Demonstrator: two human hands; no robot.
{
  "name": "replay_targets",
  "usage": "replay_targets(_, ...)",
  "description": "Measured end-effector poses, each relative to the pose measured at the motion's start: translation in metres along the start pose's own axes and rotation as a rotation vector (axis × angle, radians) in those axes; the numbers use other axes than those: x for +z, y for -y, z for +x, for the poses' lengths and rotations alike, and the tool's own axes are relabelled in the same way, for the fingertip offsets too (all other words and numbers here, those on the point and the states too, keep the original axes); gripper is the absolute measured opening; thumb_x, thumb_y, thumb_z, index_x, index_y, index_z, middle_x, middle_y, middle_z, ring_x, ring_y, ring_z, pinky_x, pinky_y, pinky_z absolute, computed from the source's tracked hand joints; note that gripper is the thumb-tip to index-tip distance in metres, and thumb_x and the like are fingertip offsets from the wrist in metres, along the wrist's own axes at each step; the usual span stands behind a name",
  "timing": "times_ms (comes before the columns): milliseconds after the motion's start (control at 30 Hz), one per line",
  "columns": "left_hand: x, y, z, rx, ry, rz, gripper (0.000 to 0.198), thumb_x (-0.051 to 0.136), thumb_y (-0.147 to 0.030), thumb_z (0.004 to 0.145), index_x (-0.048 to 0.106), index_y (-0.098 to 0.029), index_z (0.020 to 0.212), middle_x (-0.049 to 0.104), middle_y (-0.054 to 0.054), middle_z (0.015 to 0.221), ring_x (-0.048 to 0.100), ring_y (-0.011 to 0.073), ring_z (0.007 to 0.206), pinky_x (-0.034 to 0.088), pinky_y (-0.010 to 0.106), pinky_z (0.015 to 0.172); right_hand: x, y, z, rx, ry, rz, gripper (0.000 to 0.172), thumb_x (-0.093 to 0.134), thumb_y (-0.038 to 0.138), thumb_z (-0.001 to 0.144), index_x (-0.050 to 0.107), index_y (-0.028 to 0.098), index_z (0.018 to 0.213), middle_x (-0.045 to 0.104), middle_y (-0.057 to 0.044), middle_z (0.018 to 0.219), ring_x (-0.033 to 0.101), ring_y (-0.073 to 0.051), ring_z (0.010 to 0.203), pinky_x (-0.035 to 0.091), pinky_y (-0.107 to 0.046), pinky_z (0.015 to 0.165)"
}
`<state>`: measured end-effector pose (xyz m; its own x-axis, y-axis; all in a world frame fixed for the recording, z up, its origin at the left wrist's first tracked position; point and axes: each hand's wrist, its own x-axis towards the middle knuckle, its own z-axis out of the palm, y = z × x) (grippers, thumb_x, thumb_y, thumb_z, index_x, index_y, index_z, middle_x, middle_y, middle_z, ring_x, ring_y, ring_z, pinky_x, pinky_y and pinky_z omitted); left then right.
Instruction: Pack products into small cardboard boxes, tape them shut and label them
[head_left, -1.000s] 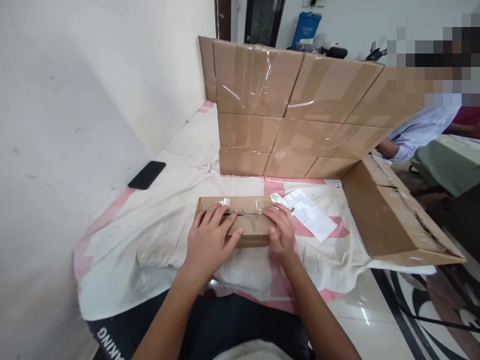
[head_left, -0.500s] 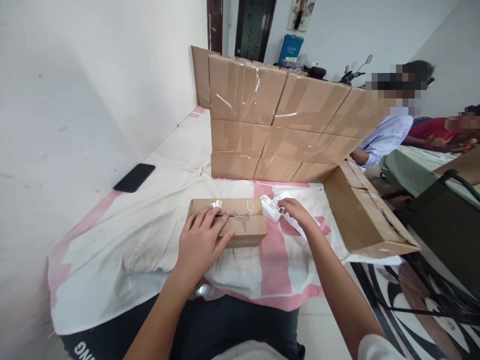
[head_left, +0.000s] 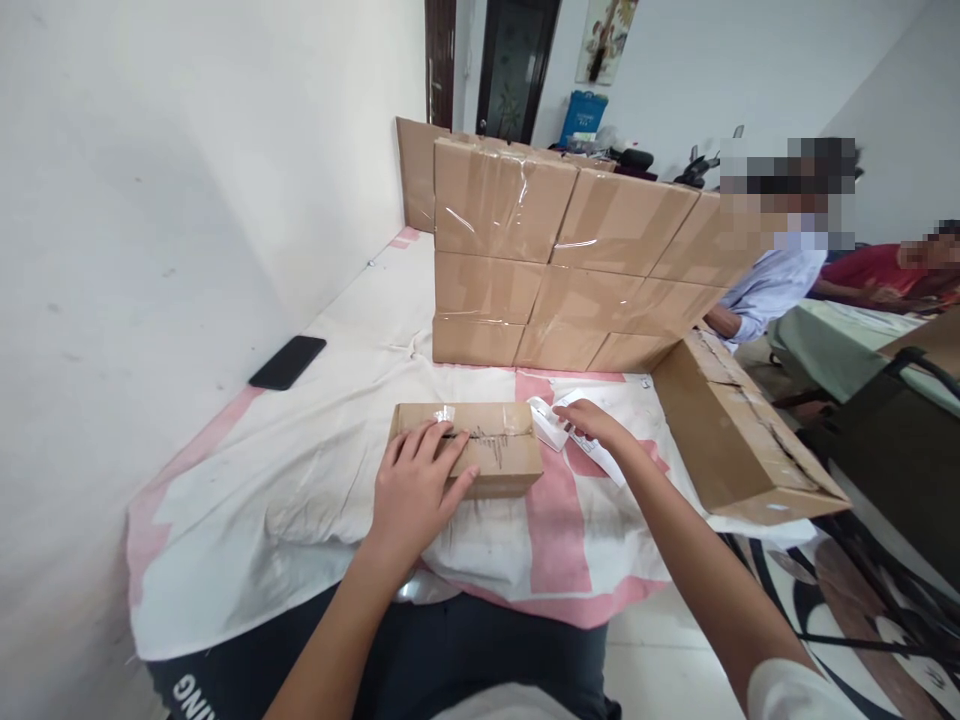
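Observation:
A small taped cardboard box lies on the cloth-covered table in front of me, with dark scribbled lines on its top. My left hand rests on the box's left part, fingers flat and apart. Just right of the box is a white strip of paper with print on it, one end of it curled. My right hand has its fingers pinched at the upper part of this strip; the fingertips partly hide what they grip.
Taped cardboard boxes form a stacked wall behind. An open-sided cardboard box stands at right. A black phone lies on the cloth at left, near the wall. A person in a light shirt is beyond the boxes, another in red farther right.
The whole view has shifted slightly right and down. Both hands keep about the same places, the left on the box and the right at the paper strip.

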<state>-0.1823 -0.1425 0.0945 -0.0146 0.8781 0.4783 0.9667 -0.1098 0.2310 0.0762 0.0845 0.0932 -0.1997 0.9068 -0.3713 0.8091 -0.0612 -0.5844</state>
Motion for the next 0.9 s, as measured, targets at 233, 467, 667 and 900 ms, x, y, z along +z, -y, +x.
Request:
replay_targets(233, 0.001, 0.001, 0.000, -0.003, 0.004, -0.027, 0.040, 0.050, -0.044, 0.099, 0.063, -0.027, 0.132, 0.063, 0.009, 0.138, 0.053, 0.0333, 0.131, 0.037, 0.052, 0.107, 0.002, -0.003, 0.004, -0.067, -0.035, -0.101, 0.029, 0.074, 0.030, 0.077, 0.054, 0.017, 0.061, 0.060, -0.001, 0.064, 0.050, -0.012, 0.059, 0.033, -0.025, 0.055)
replay_targets(467, 0.001, 0.002, -0.002, 0.000, -0.010, -0.034, 0.039, 0.050, -0.044, 0.099, 0.063, -0.027, 0.131, 0.063, 0.009, 0.138, 0.053, 0.0331, 0.131, 0.037, 0.052, 0.107, 0.002, -0.001, 0.007, -0.098, -0.020, -0.069, 0.025, 0.072, 0.034, 0.083, 0.055, 0.017, 0.076, 0.063, -0.002, 0.073, 0.054, -0.011, 0.062, 0.036, -0.022, 0.056)
replay_targets(667, 0.003, 0.002, -0.003, 0.007, -0.026, -0.015, 0.039, 0.050, -0.044, 0.099, 0.064, -0.026, 0.130, 0.064, 0.009, 0.137, 0.054, 0.0323, 0.129, 0.036, 0.051, 0.107, 0.000, 0.004, 0.002, -0.089, 0.041, -0.057, 0.032, 0.059, 0.037, 0.094, 0.049, 0.018, 0.070, 0.050, 0.003, 0.062, 0.040, -0.008, 0.051, 0.028, -0.022, 0.048)
replay_targets(900, 0.003, 0.001, -0.003, 0.017, -0.064, 0.025, 0.037, 0.051, -0.043, 0.099, 0.065, -0.027, 0.129, 0.065, 0.006, 0.135, 0.056, 0.0295, 0.127, 0.040, 0.048, 0.105, -0.007, 0.008, 0.006, 0.027, 0.102, -0.098, 0.042, 0.066, 0.056, 0.087, 0.053, 0.018, 0.076, 0.057, 0.000, 0.067, 0.041, -0.008, 0.048, 0.029, -0.022, 0.044)
